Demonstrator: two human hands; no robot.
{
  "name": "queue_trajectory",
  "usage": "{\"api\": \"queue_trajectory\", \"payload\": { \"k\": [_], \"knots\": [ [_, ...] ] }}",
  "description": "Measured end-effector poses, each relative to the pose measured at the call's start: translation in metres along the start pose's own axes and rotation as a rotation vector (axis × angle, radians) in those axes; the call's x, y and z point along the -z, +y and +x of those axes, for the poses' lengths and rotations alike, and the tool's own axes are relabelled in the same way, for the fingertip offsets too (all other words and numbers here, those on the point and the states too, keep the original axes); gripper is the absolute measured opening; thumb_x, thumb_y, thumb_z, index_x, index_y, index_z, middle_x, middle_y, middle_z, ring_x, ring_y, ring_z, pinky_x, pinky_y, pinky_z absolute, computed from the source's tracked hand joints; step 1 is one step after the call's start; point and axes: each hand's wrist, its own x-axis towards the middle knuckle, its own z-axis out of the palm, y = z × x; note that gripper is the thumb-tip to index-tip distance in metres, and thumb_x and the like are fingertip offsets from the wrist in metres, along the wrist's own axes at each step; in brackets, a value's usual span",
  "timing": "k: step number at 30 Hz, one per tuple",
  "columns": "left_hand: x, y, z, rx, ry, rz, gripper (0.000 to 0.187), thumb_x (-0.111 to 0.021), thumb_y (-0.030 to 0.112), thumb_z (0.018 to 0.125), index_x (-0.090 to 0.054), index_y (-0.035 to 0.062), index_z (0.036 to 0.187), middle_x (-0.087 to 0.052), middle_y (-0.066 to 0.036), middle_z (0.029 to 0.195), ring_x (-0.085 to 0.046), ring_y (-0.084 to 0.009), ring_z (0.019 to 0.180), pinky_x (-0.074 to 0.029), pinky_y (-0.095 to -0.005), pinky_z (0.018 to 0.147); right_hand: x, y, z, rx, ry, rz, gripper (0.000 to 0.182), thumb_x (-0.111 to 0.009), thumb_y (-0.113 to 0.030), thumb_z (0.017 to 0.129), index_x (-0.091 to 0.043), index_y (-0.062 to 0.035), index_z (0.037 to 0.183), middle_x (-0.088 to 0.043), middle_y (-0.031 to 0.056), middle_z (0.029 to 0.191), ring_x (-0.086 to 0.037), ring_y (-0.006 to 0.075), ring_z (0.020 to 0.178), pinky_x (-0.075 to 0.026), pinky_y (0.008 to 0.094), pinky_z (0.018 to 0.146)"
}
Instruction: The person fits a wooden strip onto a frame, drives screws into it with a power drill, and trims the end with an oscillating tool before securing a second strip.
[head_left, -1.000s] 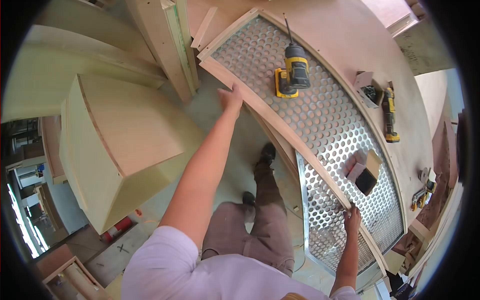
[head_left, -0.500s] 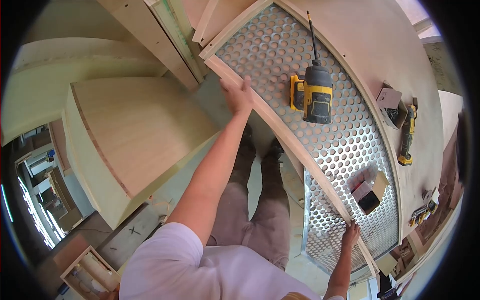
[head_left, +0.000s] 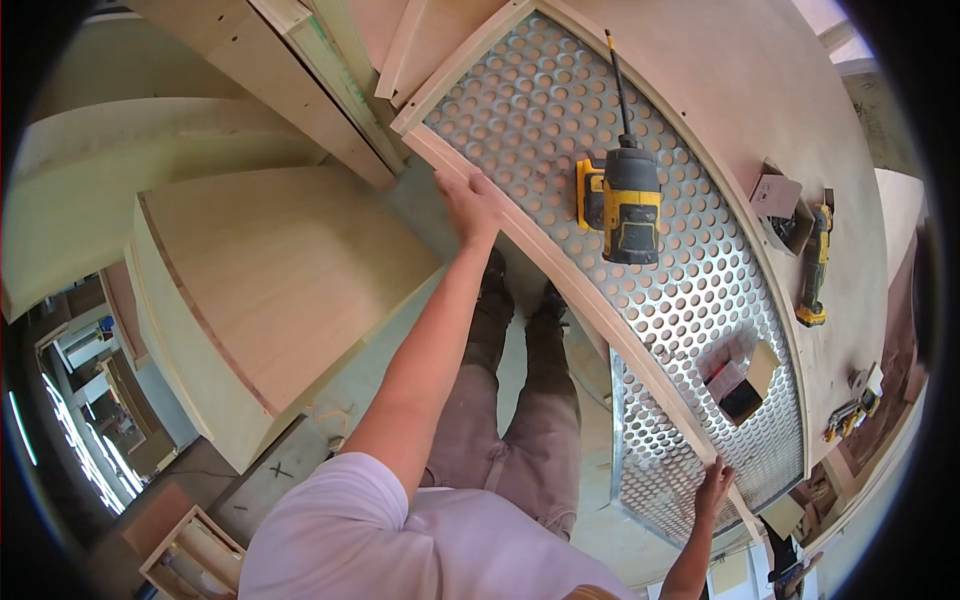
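My left hand (head_left: pixel 468 205) grips the near edge of a long curved wooden strip (head_left: pixel 570 290) that borders a perforated metal sheet (head_left: pixel 690 290). My right hand (head_left: pixel 715 487) holds the same strip near its lower right end, fingers against the edge. The strip and sheet lie on a large curved plywood workbench (head_left: pixel 740 110). A yellow and black cordless drill (head_left: pixel 625 195) with a long bit lies on the perforated sheet, just right of my left hand.
A small block and dark box (head_left: pixel 742 385) rest on the sheet. A second yellow power tool (head_left: pixel 815 265) and a small open box (head_left: pixel 778 205) lie on the plywood. A curved plywood cabinet (head_left: pixel 270 290) stands to my left. My legs and shoes (head_left: pixel 520 290) stand on the concrete floor.
My view has shifted closer to the bench. My left hand stays on the strip's upper part, and my right hand has slid slightly lower along its far end.
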Motion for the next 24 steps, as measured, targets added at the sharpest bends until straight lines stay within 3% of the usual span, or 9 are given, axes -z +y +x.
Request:
{"api": "queue_trajectory", "payload": {
  "k": [5,8,14,17,19,21,24],
  "knots": [
    [0.002,0.002,0.009,-0.079,0.051,0.048,0.068,-0.053,0.022,0.099,-0.026,-0.0193,0.145,-0.048,-0.044,0.136,-0.056,-0.0528,0.121,-0.047,-0.0513,0.103,0.013,0.002,-0.013,0.115,0.035,-0.061,0.052,-0.066,-0.003,0.093,-0.052,-0.0109,0.142,-0.052,0.0194,0.105,-0.052,0.0403,0.098,-0.047,0.053,0.087],
    [0.009,0.006,0.013,0.01,-0.048,0.12,0.071,-0.052,0.023,0.1,-0.022,-0.02,0.147,-0.049,-0.045,0.135,-0.056,-0.0532,0.123,-0.047,-0.0516,0.104,0.01,-0.004,-0.011,0.068,0.048,-0.057,0.05,-0.065,-0.005,0.094,-0.053,-0.0111,0.143,-0.054,0.019,0.106,-0.053,0.0399,0.099,-0.046,0.053,0.089],
    [-0.009,-0.015,0.023,0.044,-0.015,0.14,0.082,-0.056,0.038,0.101,-0.024,-0.0206,0.148,-0.053,-0.043,0.136,-0.055,-0.051,0.126,-0.043,-0.0497,0.109,-0.019,-0.022,0.006,0.012,-0.025,-0.003,0.048,-0.065,-0.009,0.096,-0.055,-0.0144,0.143,-0.055,0.0173,0.106,-0.054,0.0392,0.102,-0.047,0.0529,0.091],
    [-0.004,0.001,0.011,0.028,-0.018,0.19,0.084,-0.053,0.038,0.103,-0.015,-0.0185,0.153,-0.051,-0.044,0.137,-0.058,-0.0533,0.122,-0.047,-0.0515,0.105,-0.031,-0.017,-0.009,0.03,-0.036,-0.03,0.045,-0.063,-0.013,0.099,-0.055,-0.0168,0.144,-0.056,0.0187,0.108,-0.054,0.0407,0.105,-0.046,0.0533,0.091],
    [-0.008,-0.007,0.015,0.026,0.028,0.188,0.094,-0.061,0.051,0.098,-0.024,-0.0182,0.15,-0.054,-0.04,0.137,-0.054,-0.0499,0.13,-0.043,-0.0464,0.111,-0.029,-0.026,-0.007,-0.036,-0.039,0.031,0.044,-0.061,-0.015,0.1,-0.055,-0.0179,0.144,-0.056,0.019,0.109,-0.055,0.0417,0.106,-0.047,0.0526,0.091],
    [-0.017,-0.023,0.029,0.021,0.037,0.299,0.104,-0.063,0.054,0.096,-0.014,-0.0183,0.153,-0.056,-0.041,0.135,-0.057,-0.0506,0.126,-0.048,-0.0498,0.105,-0.037,-0.032,0.002,-0.062,0.014,0.066,0.044,-0.061,-0.016,0.1,-0.055,-0.0183,0.144,-0.056,0.0187,0.11,-0.056,0.0412,0.106,-0.048,0.0514,0.091],
    [-0.013,-0.011,0.024,0.038,-0.017,0.348,0.098,-0.066,0.056,0.094,-0.025,-0.0166,0.146,-0.057,-0.04,0.132,-0.059,-0.0513,0.121,-0.048,-0.0514,0.101,-0.054,-0.043,0.018,-0.117,0.059,0.045,0.045,-0.062,-0.018,0.1,-0.054,-0.0186,0.145,-0.057,0.0183,0.113,-0.057,0.0404,0.109,-0.049,0.0501,0.092]
  ]
}}
